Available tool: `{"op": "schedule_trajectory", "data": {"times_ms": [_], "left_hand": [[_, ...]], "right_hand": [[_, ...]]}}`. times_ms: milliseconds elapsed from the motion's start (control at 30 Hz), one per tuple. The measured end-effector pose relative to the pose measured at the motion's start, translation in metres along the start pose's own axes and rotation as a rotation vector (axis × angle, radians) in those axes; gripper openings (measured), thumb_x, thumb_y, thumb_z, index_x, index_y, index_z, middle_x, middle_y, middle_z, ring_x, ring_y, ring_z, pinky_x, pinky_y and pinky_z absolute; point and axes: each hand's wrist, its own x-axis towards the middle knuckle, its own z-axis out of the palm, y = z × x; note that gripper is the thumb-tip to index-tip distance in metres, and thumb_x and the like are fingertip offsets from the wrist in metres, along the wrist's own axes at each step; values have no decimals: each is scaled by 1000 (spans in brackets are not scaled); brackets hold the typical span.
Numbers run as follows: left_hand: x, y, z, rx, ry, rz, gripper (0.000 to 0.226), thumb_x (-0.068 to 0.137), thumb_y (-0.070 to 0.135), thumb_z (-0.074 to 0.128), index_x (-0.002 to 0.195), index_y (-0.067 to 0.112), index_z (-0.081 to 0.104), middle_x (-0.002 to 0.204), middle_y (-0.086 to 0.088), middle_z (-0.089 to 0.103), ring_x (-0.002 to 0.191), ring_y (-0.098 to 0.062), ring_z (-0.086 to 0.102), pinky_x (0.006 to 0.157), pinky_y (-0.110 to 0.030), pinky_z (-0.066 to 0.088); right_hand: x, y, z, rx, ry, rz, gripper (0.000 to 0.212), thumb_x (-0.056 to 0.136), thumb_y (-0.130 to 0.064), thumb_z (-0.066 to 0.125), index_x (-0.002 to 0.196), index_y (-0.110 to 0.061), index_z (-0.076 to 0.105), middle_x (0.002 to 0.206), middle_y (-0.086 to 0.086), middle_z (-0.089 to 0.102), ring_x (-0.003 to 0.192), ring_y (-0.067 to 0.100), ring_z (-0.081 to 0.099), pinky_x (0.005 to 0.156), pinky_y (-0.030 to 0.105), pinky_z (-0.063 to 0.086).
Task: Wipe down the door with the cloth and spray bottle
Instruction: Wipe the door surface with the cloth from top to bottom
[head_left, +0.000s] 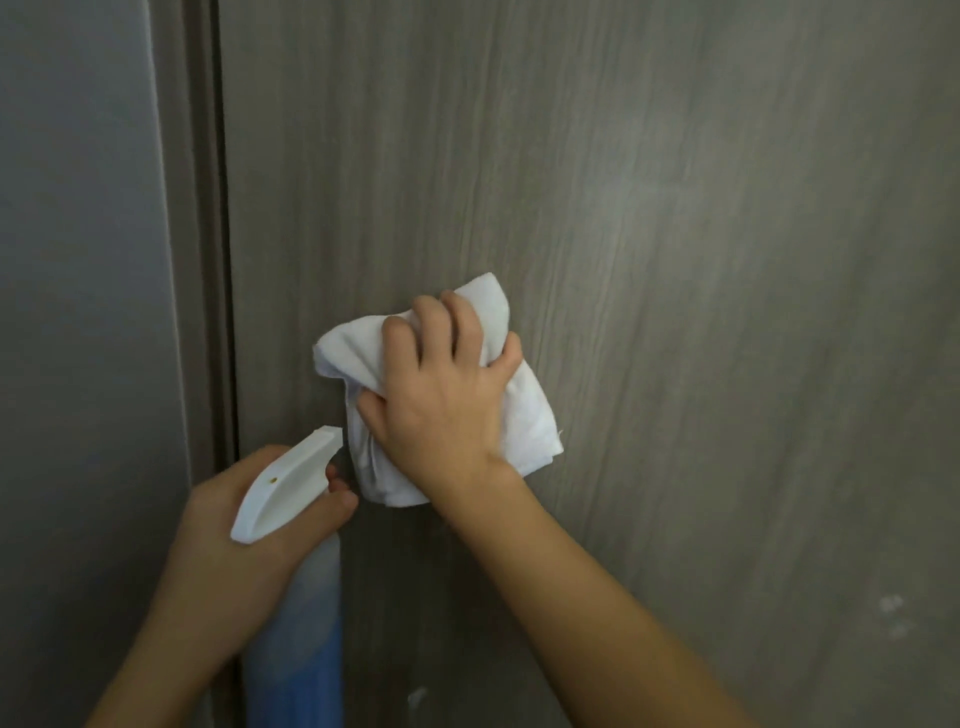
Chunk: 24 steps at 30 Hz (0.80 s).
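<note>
Two hands, cloth under right grip, on door

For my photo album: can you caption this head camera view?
Right hand presses a bunched white cloth against the grey wood-grain door while the left hand holds a spray bottle.

A grey-brown wood-grain door fills most of the view, standing upright with vertical grain lines. A crumpled white cloth is pressed flat against it, roughly mid-panel and not far from the left edge. A dark gap can be seen along that left edge, next to a matching brown door frame. A few small whitish marks are spotted low on the right.
</note>
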Motion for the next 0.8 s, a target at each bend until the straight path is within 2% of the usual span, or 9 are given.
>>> {"op": "schedule_trajectory", "data": {"times_ms": [100, 167, 267, 300, 400, 433, 533, 667, 800], "left_hand": [[0, 5, 21, -10, -39, 10, 26, 58, 28, 90, 76, 40, 76, 76, 7, 75, 66, 3, 65, 62, -10, 49], [-2, 9, 36, -38, -43, 11, 34, 55, 22, 96, 78, 38, 76, 76, 8, 76, 66, 3, 65, 62, -11, 49], [-5, 15, 60, -45, -80, 24, 28, 61, 18, 89, 81, 33, 76, 78, 4, 76, 67, 1, 67, 64, -11, 50], [-6, 19, 68, -42, -87, 31, 30, 60, 18, 93, 79, 33, 75, 78, 4, 76, 67, 1, 67, 63, -10, 50], [-8, 25, 93, -29, -105, 44, 28, 57, 20, 89, 76, 36, 75, 78, 3, 75, 66, 1, 67, 63, -9, 50], [-10, 28, 101, -32, -104, 36, 34, 54, 20, 94, 76, 37, 75, 78, 3, 75, 67, 1, 67, 63, -9, 50], [-16, 30, 126, -27, -136, 13, 31, 61, 30, 91, 86, 40, 75, 83, 10, 76, 72, 1, 69, 65, -8, 51], [-23, 27, 156, -22, -178, -13, 28, 67, 33, 80, 94, 38, 74, 87, 12, 77, 79, -3, 71, 69, -11, 54], [-32, 28, 192, -30, -188, -34, 30, 69, 31, 83, 97, 30, 75, 90, 5, 77, 86, -15, 73, 76, -26, 56]], "right_hand": [[-10, 36, -15, 3, 23, 48, 40, 83, -48, 55, 107, -16, 59, 125, 10, 57, 125, 30, 41, 89, 61, 37], [-16, 58, -24, 6, 40, 82, 41, 82, -47, 52, 106, -15, 60, 125, 10, 57, 124, 30, 41, 88, 60, 37], [-29, 89, -35, -14, 51, 114, 42, 80, -47, 57, 108, -15, 59, 125, 10, 56, 124, 30, 39, 89, 58, 36], [-33, 99, -38, -19, 55, 122, 43, 80, -47, 59, 108, -15, 59, 125, 10, 57, 125, 30, 39, 89, 58, 35], [-45, 128, -49, -33, 68, 148, 44, 80, -48, 59, 109, -15, 58, 126, 11, 57, 125, 30, 40, 91, 57, 33], [-48, 137, -52, -37, 69, 155, 44, 80, -48, 59, 110, -16, 58, 126, 10, 57, 126, 30, 40, 92, 56, 32], [-58, 166, -63, -44, 87, 168, 44, 79, -48, 60, 109, -16, 57, 126, 10, 56, 126, 30, 40, 91, 56, 32], [-69, 205, -80, -57, 102, 198, 46, 79, -49, 58, 111, -18, 50, 127, 9, 56, 127, 31, 41, 91, 55, 32], [-82, 246, -97, -69, 103, 224, 47, 79, -50, 56, 112, -19, 47, 127, 9, 57, 127, 31, 42, 92, 54, 32]]}}
